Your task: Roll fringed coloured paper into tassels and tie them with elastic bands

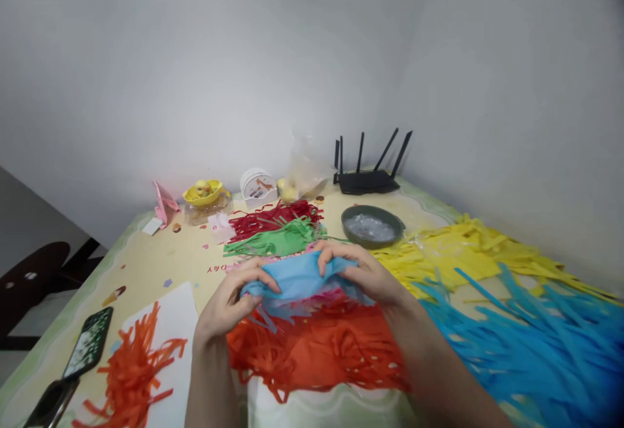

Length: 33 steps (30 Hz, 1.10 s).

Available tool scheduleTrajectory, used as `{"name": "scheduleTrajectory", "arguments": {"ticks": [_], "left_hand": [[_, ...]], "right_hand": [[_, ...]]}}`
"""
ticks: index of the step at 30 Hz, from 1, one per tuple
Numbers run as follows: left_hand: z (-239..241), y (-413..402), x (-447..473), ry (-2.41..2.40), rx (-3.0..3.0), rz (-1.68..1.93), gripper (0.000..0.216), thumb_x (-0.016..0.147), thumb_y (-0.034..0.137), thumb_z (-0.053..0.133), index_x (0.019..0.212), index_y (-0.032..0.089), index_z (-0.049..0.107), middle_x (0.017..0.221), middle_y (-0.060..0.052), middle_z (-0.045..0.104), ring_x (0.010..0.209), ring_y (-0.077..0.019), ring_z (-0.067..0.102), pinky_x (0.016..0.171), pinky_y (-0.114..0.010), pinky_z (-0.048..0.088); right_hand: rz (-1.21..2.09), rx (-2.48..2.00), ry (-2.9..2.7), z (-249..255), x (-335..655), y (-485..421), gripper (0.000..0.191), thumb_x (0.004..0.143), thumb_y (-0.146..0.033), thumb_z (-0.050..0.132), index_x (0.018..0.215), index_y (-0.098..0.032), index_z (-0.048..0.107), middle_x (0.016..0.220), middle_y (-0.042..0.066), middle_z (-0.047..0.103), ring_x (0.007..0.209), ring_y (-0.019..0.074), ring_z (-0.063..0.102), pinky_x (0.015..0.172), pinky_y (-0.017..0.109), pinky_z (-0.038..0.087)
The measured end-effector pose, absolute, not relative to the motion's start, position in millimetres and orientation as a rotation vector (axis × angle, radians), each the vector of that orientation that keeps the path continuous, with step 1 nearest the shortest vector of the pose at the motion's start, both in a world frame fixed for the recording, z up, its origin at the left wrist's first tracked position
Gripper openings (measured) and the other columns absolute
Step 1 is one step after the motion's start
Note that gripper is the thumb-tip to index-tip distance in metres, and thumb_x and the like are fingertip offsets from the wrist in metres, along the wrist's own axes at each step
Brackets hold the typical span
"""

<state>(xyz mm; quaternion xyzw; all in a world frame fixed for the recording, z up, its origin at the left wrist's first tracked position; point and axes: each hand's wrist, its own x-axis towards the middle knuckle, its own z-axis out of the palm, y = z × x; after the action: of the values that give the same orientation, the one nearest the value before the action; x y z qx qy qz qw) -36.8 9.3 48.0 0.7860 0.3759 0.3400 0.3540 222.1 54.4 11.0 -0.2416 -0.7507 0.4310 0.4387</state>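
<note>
Both my hands hold a piece of blue fringed paper (298, 278) above the table's middle. My left hand (234, 301) pinches its left end, fingers closed around it. My right hand (363, 272) grips its right end, fingers curled over the top edge. Blue strips hang below the piece. Under it lies a spread of orange fringed paper (322, 350), with a little pink paper showing just beneath the blue.
Green (273, 240) and red (275, 216) fringed paper lie behind; yellow (458, 249) and blue (536, 343) piles fill the right. Orange strips (131, 376) rest on a white sheet at left beside a phone (88, 342). A grey bowl (373, 226), router (368, 177), yellow bowl (202, 192) and round tub (258, 186) stand at the back.
</note>
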Motion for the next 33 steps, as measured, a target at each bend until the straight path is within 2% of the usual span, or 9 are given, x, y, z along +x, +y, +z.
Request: {"name": "scheduleTrajectory", "arguments": {"ticks": [3, 6, 8, 11, 14, 16, 22, 27, 33], "left_hand": [[43, 10, -32, 1.085, 2.052, 0.964, 0.028, 0.082, 0.041, 0.059, 0.068, 0.018, 0.066, 0.075, -0.005, 0.057, 0.073, -0.0183, 0.053, 0.068, -0.029, 0.04], [38, 11, -25, 1.257, 2.027, 1.097, 0.026, 0.079, 0.034, 0.068, 0.061, 0.019, 0.056, 0.066, -0.001, 0.054, 0.064, -0.0148, 0.05, 0.062, -0.026, 0.038], [37, 11, -22, 1.328, 1.983, 1.163, 0.014, 0.077, 0.029, 0.069, 0.08, 0.021, 0.06, 0.073, 0.0, 0.057, 0.066, -0.0147, 0.052, 0.06, -0.024, 0.039], [38, 11, -22, 1.374, 1.957, 1.133, 0.034, 0.078, 0.026, 0.068, 0.11, 0.024, 0.058, 0.084, -0.002, 0.062, 0.074, -0.0171, 0.056, 0.063, -0.025, 0.042], [39, 11, -22, 1.364, 2.009, 1.02, 0.011, 0.082, 0.03, 0.062, 0.087, 0.02, 0.064, 0.078, -0.002, 0.062, 0.072, -0.0169, 0.056, 0.065, -0.026, 0.043], [40, 11, -22, 1.349, 1.994, 0.996, 0.018, 0.084, 0.033, 0.06, 0.072, 0.019, 0.059, 0.071, -0.001, 0.06, 0.067, -0.0148, 0.054, 0.061, -0.024, 0.042], [36, 8, -23, 1.203, 1.539, 1.09, 0.021, 0.081, 0.04, 0.061, 0.086, 0.019, 0.06, 0.066, 0.001, 0.06, 0.048, -0.0121, 0.056, 0.045, -0.023, 0.045], [30, 9, -28, 1.034, 1.427, 1.139, 0.018, 0.079, 0.036, 0.061, 0.076, 0.019, 0.067, 0.056, -0.003, 0.061, 0.048, -0.0165, 0.058, 0.045, -0.026, 0.045], [34, 5, -24, 0.981, 1.713, 1.185, 0.023, 0.082, 0.038, 0.058, 0.072, 0.019, 0.065, 0.064, -0.005, 0.062, 0.065, -0.0184, 0.057, 0.059, -0.029, 0.043]], "right_hand": [[1.061, -0.583, -1.897, 10, 224, 57, 0.043, 0.085, -0.051, 0.044, 0.071, -0.017, 0.065, 0.082, 0.007, 0.06, 0.082, 0.0223, 0.057, 0.078, 0.034, 0.043], [0.922, -0.76, -1.887, 11, 219, 51, 0.031, 0.084, -0.045, 0.057, 0.069, -0.018, 0.059, 0.074, 0.003, 0.059, 0.072, 0.0178, 0.056, 0.072, 0.029, 0.045], [0.804, -0.879, -1.888, 12, 216, 45, 0.018, 0.084, -0.037, 0.062, 0.086, -0.019, 0.062, 0.085, 0.004, 0.064, 0.08, 0.0187, 0.059, 0.075, 0.029, 0.046], [0.667, -0.98, -1.905, 15, 212, 37, 0.031, 0.086, -0.032, 0.059, 0.115, -0.022, 0.059, 0.111, 0.009, 0.066, 0.101, 0.0232, 0.06, 0.089, 0.035, 0.046], [0.643, -0.983, -1.928, 18, 212, 34, 0.016, 0.088, -0.03, 0.056, 0.096, -0.021, 0.066, 0.095, 0.007, 0.069, 0.09, 0.0222, 0.063, 0.081, 0.033, 0.048], [0.686, -0.972, -1.898, 19, 212, 32, 0.014, 0.087, -0.03, 0.057, 0.082, -0.019, 0.065, 0.081, 0.005, 0.068, 0.078, 0.0192, 0.063, 0.071, 0.029, 0.049], [1.147, -0.879, -1.588, 18, 211, 28, 0.016, 0.083, -0.033, 0.061, 0.09, -0.019, 0.064, 0.072, 0.001, 0.065, 0.048, 0.0113, 0.06, 0.046, 0.022, 0.051], [1.258, -0.699, -1.512, 19, 213, 28, 0.01, 0.079, -0.027, 0.062, 0.078, -0.018, 0.068, 0.07, 0.002, 0.063, 0.052, 0.012, 0.062, 0.045, 0.021, 0.05], [1.134, -0.703, -1.614, 19, 218, 30, 0.018, 0.082, -0.032, 0.058, 0.078, -0.018, 0.068, 0.075, 0.004, 0.066, 0.06, 0.014, 0.062, 0.052, 0.024, 0.051]]}}
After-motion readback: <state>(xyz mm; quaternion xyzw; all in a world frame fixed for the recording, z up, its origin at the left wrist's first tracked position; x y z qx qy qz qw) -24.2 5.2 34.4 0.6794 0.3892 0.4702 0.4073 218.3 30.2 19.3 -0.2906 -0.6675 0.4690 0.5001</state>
